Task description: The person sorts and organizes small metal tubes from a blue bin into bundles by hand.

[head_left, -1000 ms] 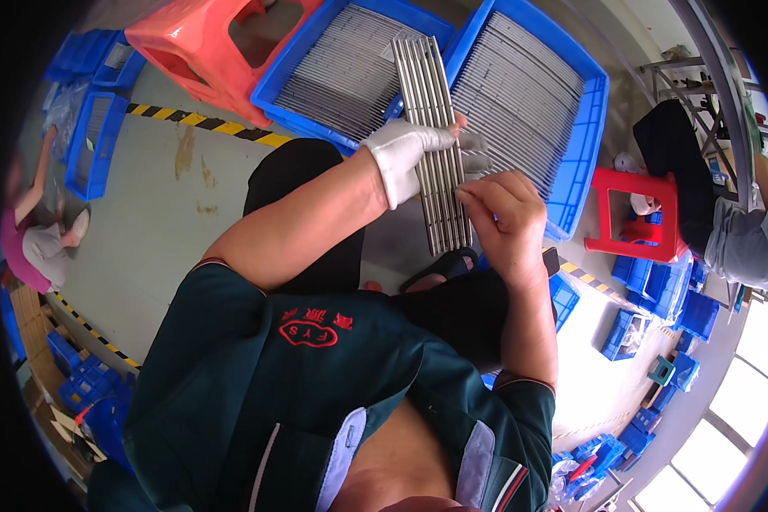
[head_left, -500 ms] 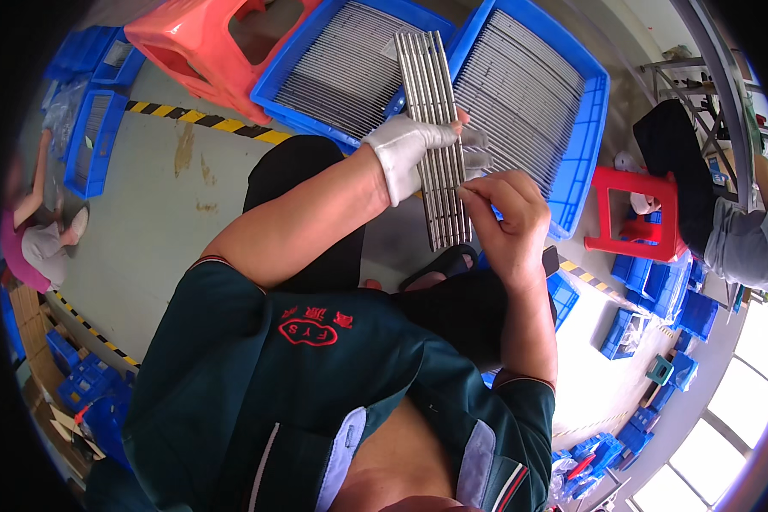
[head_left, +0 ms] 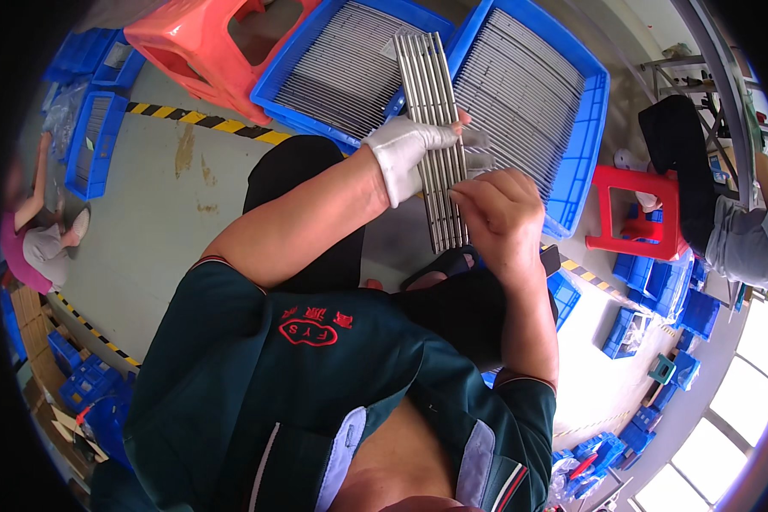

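My left hand [head_left: 410, 154], in a white glove, grips a flat bundle of long grey metal rods [head_left: 431, 94] held side by side, pointing away from me. My bare right hand [head_left: 499, 205] pinches the bundle's right edge near its lower end. The bundle hangs above two blue crates [head_left: 589, 128] that are filled with rows of the same rods.
A second blue crate of rods [head_left: 316, 68] lies left of the first, with an orange stool [head_left: 196, 43] beside it. A red stool [head_left: 631, 213] stands at the right by a seated person [head_left: 734, 230]. Another person [head_left: 34, 247] crouches at the far left. Small blue bins [head_left: 666, 299] dot the floor.
The rod bundle has shifted slightly downward and toward me in the grip. My right hand has slid along its right edge.
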A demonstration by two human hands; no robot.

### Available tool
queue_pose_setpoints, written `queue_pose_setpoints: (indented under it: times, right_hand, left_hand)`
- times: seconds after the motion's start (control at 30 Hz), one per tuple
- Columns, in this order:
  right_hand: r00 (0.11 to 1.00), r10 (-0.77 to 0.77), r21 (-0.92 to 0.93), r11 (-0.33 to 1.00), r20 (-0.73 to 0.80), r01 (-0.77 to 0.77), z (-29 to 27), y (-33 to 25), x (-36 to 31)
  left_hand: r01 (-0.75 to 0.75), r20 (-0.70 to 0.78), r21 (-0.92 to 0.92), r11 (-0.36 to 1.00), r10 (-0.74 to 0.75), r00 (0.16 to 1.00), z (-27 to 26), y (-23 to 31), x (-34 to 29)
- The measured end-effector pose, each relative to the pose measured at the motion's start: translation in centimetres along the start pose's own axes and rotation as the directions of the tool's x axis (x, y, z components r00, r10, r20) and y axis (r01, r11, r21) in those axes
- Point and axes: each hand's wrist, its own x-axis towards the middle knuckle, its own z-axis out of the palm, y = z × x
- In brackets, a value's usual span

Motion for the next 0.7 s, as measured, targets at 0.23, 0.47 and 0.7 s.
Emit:
queue_pose_setpoints:
  times: [0.23, 0.47, 0.7]
  right_hand:
    - [0.996, 0.051, 0.054, 0.997, -0.074, -0.047, -1.1, -0.6, 0.2]
    - [0.996, 0.084, 0.111, 0.990, 0.010, -0.084, -0.5, -0.4, 0.2]
    - [0.999, -0.007, 0.018, 1.000, -0.037, 0.008, 0.1, -0.6, 0.2]
  left_hand:
    - [0.018, 0.002, -0.015, 1.000, -0.018, 1.000, 0.4, 0.0, -0.1]
    - [-0.021, 0.015, -0.003, 1.000, 0.021, 1.000, 0.1, 0.1, -0.1]
    - [-0.030, 0.025, -0.005, 1.000, 0.030, 0.999, -0.1, -0.1, 0.2]
